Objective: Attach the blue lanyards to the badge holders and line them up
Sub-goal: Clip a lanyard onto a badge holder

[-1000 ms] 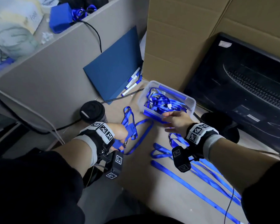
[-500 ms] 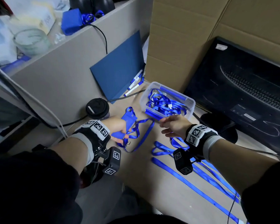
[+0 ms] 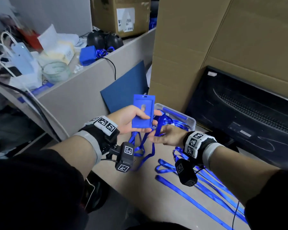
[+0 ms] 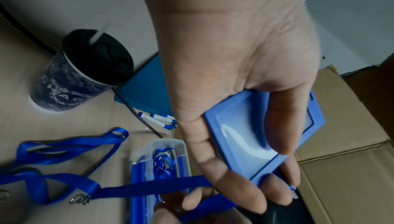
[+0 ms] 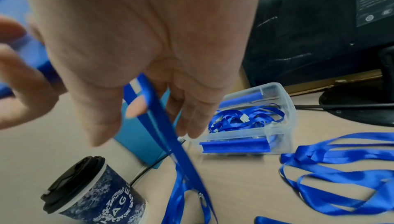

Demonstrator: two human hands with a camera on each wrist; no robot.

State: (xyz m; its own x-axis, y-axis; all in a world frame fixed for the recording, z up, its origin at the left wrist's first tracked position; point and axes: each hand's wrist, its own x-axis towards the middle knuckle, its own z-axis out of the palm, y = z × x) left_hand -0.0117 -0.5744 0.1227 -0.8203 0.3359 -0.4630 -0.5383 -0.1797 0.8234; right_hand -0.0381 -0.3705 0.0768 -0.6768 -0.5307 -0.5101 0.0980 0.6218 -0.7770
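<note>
Head view: we log the left hand (image 3: 130, 120) raised above the tabletop (image 3: 156, 205), fingers and thumb curled round a blue badge holder (image 3: 142, 112), slot end up. Just right of it, our right hand (image 3: 166, 136) pinches a blue lanyard (image 3: 158, 128) whose strap hangs down to the tabletop. Behind both hands sits a clear bin (image 3: 192, 121) of lanyards; more straps (image 3: 206, 185) lie along the tabletop's right side.

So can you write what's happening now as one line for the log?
left hand: holds badge holder up | right hand: pinches blue lanyard | clip: not yet attached | clear box: more lanyards inside
</note>
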